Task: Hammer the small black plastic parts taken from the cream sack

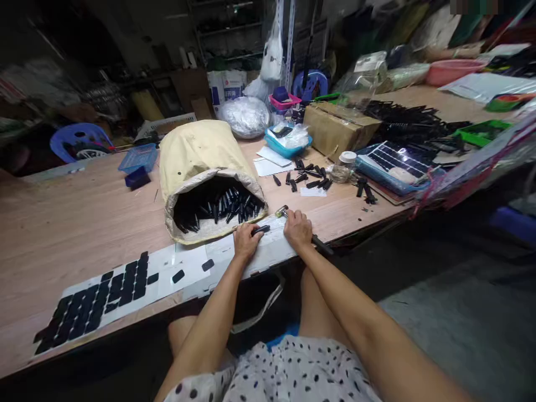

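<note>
My left hand [245, 241] is closed on a small black plastic part [261, 229] at the table's front edge, over a white board [274, 245]. Just to its right, my right hand [298, 228] wraps round the dark handle of a small hammer [281, 211]. The hammer's metal head points away from me, and its handle end [322, 244] sticks out behind the hand. Beyond my left hand lies a pale yellow sack [199, 142] on its side, its mouth facing me, with many black pointed parts [230, 204] inside.
Rows of black rounded pieces [87, 304] lie on white sheets at the left front. Loose black parts [310, 176] are scattered right of the sack. Farther back stand a cardboard box [335, 131], a blue basket [288, 146] and a small white-lidded jar [347, 158].
</note>
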Action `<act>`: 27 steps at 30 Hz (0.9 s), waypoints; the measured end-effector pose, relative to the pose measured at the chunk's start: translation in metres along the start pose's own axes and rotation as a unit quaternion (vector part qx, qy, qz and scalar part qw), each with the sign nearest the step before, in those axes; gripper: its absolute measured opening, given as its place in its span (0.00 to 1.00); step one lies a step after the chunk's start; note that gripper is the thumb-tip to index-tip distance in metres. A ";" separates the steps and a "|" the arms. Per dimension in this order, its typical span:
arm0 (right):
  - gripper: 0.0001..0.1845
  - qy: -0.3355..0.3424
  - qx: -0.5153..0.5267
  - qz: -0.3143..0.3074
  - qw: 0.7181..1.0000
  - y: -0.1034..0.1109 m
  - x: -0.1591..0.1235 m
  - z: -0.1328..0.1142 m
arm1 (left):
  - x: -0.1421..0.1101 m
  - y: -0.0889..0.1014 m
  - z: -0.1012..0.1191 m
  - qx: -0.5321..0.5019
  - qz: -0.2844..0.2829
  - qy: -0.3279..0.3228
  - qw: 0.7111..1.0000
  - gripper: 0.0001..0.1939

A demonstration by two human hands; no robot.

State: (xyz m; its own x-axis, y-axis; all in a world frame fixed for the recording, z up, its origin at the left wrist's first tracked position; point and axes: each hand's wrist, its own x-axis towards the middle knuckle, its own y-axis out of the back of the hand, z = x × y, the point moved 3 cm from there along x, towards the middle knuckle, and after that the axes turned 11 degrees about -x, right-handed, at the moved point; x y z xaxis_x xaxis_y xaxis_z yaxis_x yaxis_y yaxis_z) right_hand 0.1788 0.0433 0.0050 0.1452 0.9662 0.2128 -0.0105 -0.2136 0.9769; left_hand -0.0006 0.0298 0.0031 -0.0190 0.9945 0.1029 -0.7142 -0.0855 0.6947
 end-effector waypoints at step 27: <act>0.20 0.125 0.220 0.019 0.967 0.003 -0.045 -0.025 | -0.001 0.000 0.004 -0.005 -0.016 0.004 1.000 0.07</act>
State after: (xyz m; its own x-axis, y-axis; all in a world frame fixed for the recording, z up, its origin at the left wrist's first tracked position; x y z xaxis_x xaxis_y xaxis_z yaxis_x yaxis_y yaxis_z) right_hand 0.1470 0.0027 -0.0012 -0.0922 0.9491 0.3011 0.4194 -0.2372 0.8763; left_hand 0.0024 0.0285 0.0058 -0.0018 0.9972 0.0751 -0.7215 -0.0533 0.6903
